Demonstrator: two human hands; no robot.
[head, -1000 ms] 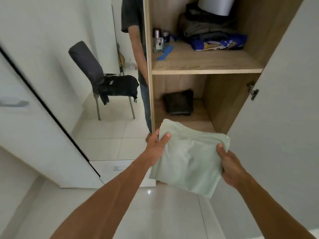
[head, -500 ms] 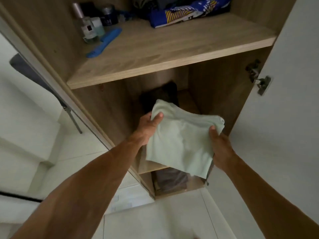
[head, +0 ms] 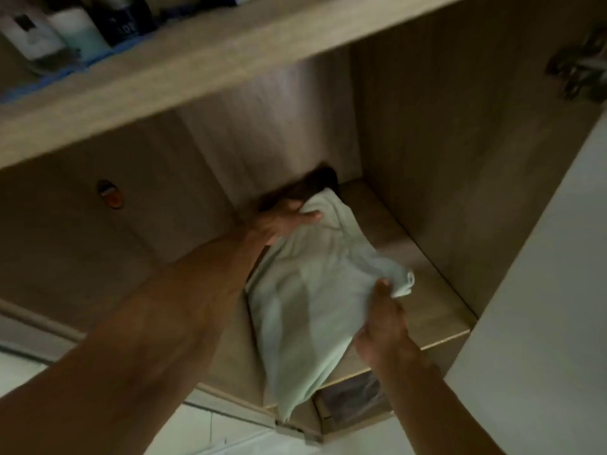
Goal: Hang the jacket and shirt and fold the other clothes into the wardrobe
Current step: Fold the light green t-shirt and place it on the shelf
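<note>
Under the upper shelf (head: 184,80), your left hand (head: 282,221) and right hand (head: 384,320) now grip the folded green garment (head: 305,300) inside the wardrobe; release it next.

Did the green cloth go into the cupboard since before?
Yes. The folded green cloth moved forward, under the upper shelf and onto the lower shelf, with both hands holding it, towards the dark garment at the back.
</note>
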